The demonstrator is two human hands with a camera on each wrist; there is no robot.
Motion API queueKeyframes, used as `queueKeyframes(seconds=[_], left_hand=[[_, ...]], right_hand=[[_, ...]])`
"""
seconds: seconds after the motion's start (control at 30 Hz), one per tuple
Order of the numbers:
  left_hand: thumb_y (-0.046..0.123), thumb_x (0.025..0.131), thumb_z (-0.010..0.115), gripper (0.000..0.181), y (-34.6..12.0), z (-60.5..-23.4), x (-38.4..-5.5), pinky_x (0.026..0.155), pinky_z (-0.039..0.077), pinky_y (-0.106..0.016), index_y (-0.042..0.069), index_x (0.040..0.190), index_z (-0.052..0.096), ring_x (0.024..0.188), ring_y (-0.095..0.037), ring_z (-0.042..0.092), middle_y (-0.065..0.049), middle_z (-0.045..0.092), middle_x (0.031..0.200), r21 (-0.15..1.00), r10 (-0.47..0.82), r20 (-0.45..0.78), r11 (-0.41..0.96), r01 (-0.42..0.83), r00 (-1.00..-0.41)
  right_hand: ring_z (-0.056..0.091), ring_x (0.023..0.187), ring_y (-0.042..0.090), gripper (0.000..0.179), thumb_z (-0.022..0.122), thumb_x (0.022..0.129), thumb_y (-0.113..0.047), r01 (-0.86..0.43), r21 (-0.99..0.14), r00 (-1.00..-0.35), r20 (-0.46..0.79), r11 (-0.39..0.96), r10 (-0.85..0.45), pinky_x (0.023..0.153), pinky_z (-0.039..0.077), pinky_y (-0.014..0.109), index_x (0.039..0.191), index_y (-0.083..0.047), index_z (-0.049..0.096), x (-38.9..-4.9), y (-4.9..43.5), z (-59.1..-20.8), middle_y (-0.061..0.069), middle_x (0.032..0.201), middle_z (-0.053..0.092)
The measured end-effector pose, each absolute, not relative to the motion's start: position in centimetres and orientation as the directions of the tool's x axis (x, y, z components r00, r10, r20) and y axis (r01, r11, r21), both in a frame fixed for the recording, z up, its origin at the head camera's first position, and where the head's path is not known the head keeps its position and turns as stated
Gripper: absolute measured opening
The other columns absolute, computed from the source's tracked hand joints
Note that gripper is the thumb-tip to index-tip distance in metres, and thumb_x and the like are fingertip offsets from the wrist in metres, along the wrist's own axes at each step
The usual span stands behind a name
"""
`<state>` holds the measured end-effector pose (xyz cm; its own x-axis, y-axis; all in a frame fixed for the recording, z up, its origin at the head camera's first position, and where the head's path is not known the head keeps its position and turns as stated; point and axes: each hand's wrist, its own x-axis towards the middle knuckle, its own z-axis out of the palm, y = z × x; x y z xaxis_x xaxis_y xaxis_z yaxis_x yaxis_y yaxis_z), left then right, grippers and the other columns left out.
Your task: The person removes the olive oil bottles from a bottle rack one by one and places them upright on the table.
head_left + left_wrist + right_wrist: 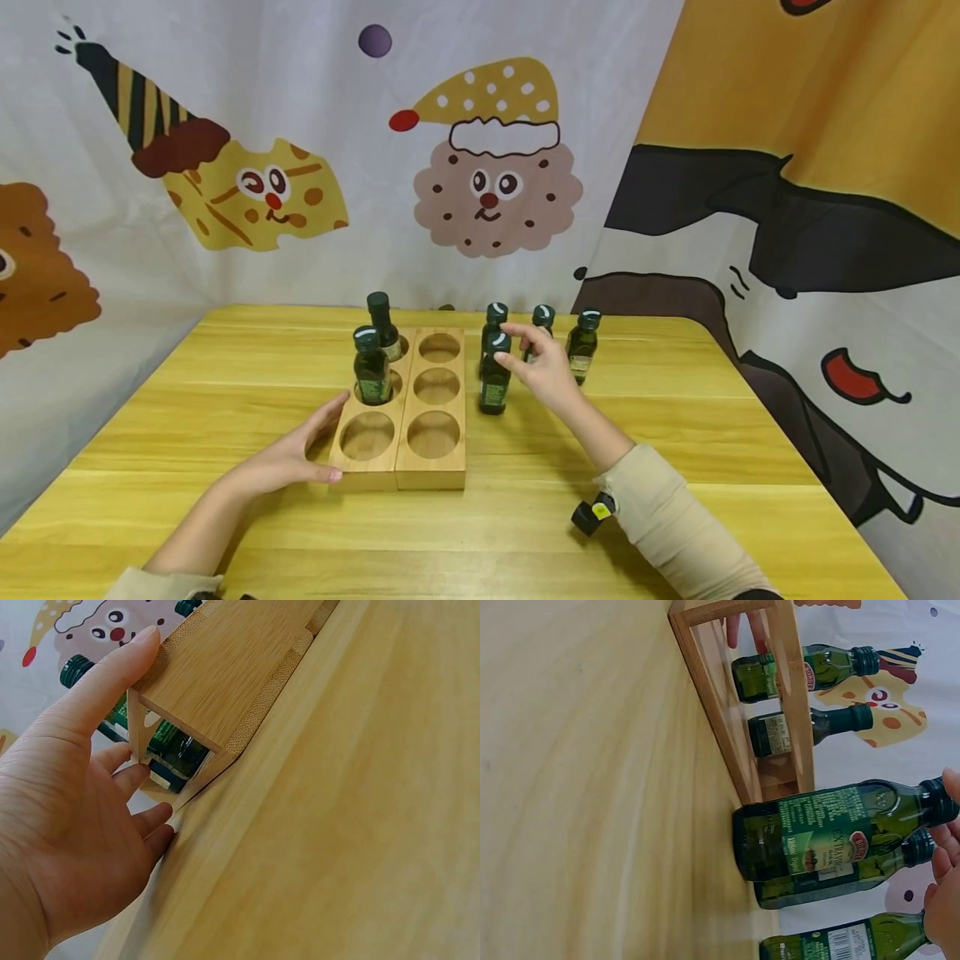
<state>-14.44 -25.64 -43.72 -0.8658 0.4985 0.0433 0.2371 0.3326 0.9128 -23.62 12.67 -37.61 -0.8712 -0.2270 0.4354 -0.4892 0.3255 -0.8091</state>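
Note:
My right hand point(543, 371) pinches the dark green cap of a small olive oil bottle point(493, 387) just right of the wooden rack point(431, 480). That bottle is upright; whether its base touches the table I cannot tell. The right wrist view shows its green label point(825, 832). My left hand point(288, 454) rests against the rack's left side, thumb at the front corner, other fingers extended along the side. Two bottles stand in the rack's left row, one in the middle hole point(372, 371) and one in the back hole point(382, 325). The other visible holes hold nothing.
Three more bottles stand right of the rack: one behind the pinched bottle point(495, 315), one partly behind my right hand point(543, 317), and one farther right point(582, 346). A printed cloth point(300, 267) hangs behind the table point(675, 400).

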Motion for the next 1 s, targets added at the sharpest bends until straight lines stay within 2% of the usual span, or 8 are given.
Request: queueKeyframes(seconds=[0.1, 0.2, 0.3, 0.4, 0.57, 0.7, 0.8, 1.0], left_hand=[[0.013, 0.078, 0.077, 0.106, -25.7, -43.8, -14.5, 0.106, 0.008, -0.063, 0.006, 0.154, 0.002, 0.137, -0.051, 0.009, -0.024, 0.000, 0.156, 0.911, 0.500, 0.047, 0.334, 0.243, -0.865], [0.012, 0.078, 0.077, 0.106, -25.8, -43.9, -14.5, 0.106, 0.009, -0.063, 0.008, 0.154, 0.003, 0.137, -0.051, 0.009, -0.024, 0.001, 0.157, 0.910, 0.502, 0.048, 0.334, 0.245, -0.864], [0.012, 0.078, 0.077, 0.106, -25.8, -43.9, -14.5, 0.106, 0.009, -0.063, 0.009, 0.154, 0.003, 0.137, -0.051, 0.009, -0.024, 0.001, 0.156, 0.911, 0.502, 0.047, 0.333, 0.243, -0.864], [0.012, 0.078, 0.077, 0.106, -25.8, -43.9, -14.5, 0.106, 0.009, -0.063, 0.006, 0.154, 0.003, 0.137, -0.051, 0.009, -0.024, 0.001, 0.156, 0.909, 0.500, 0.049, 0.336, 0.246, -0.865], [0.012, 0.078, 0.077, 0.107, -25.7, -43.8, -14.4, 0.106, 0.009, -0.063, 0.004, 0.153, 0.003, 0.137, -0.051, 0.009, -0.025, 0.001, 0.156, 0.908, 0.499, 0.051, 0.338, 0.248, -0.865], [0.013, 0.078, 0.077, 0.106, -25.6, -43.7, -14.4, 0.106, 0.009, -0.062, 0.004, 0.153, 0.003, 0.137, -0.051, 0.010, -0.026, 0.001, 0.156, 0.905, 0.497, 0.047, 0.346, 0.247, -0.866], [0.014, 0.079, 0.077, 0.106, -25.6, -43.6, -14.4, 0.106, 0.009, -0.063, 0.005, 0.153, 0.003, 0.137, -0.052, 0.010, -0.026, 0.001, 0.156, 0.906, 0.494, 0.042, 0.348, 0.242, -0.868], [0.014, 0.079, 0.077, 0.105, -25.5, -43.6, -14.3, 0.106, 0.009, -0.065, 0.005, 0.154, 0.003, 0.136, -0.053, 0.010, -0.028, 0.001, 0.155, 0.906, 0.492, 0.041, 0.349, 0.240, -0.869]], right_hand=[[0.040, 0.070, 0.018, 0.039, 0.073, 0.086, -0.018, -0.532, -0.784, -0.846, 0.476, 0.318, -0.242, 0.049, 0.035, 0.028, 0.123, -0.011, 0.064, -23.6, 12.7, -37.2, 0.014, 0.097, 0.052], [0.042, 0.078, 0.015, 0.040, 0.073, 0.086, -0.019, -0.591, -0.735, -0.807, 0.533, 0.334, -0.254, 0.059, 0.035, 0.031, 0.123, -0.011, 0.063, -23.5, 12.5, -36.6, 0.004, 0.106, 0.060], [0.043, 0.086, 0.018, 0.040, 0.074, 0.085, -0.018, -0.640, -0.692, -0.768, 0.583, 0.334, -0.265, 0.067, 0.033, 0.040, 0.123, -0.009, 0.063, -23.3, 12.0, -36.0, 0.005, 0.112, 0.064], [0.044, 0.086, 0.024, 0.041, 0.074, 0.085, -0.015, -0.667, -0.676, -0.745, 0.610, 0.314, -0.270, 0.068, 0.033, 0.043, 0.123, -0.009, 0.063, -23.0, 11.2, -35.3, 0.008, 0.112, 0.064], [0.046, 0.086, 0.030, 0.042, 0.075, 0.083, -0.011, -0.693, -0.675, -0.720, 0.632, 0.253, -0.286, 0.070, 0.033, 0.038, 0.124, -0.010, 0.063, -22.6, 9.4, -34.4, 0.004, 0.110, 0.064], [0.046, 0.087, 0.024, 0.042, 0.076, 0.083, -0.014, -0.687, -0.689, -0.723, 0.619, 0.229, -0.306, 0.072, 0.039, 0.047, 0.123, -0.011, 0.064, -22.2, 7.6, -33.9, -0.001, 0.107, 0.062], [0.045, 0.086, 0.017, 0.041, 0.076, 0.083, -0.015, -0.680, -0.698, -0.727, 0.605, 0.223, -0.325, 0.071, 0.039, 0.046, 0.123, -0.012, 0.064, -22.0, 6.2, -33.7, -0.003, 0.109, 0.062], [0.045, 0.086, 0.014, 0.043, 0.076, 0.083, -0.020, -0.627, -0.747, -0.765, 0.535, 0.222, -0.358, 0.066, 0.040, 0.030, 0.124, -0.016, 0.064, -21.7, 3.6, -33.6, -0.006, 0.107, 0.059]])
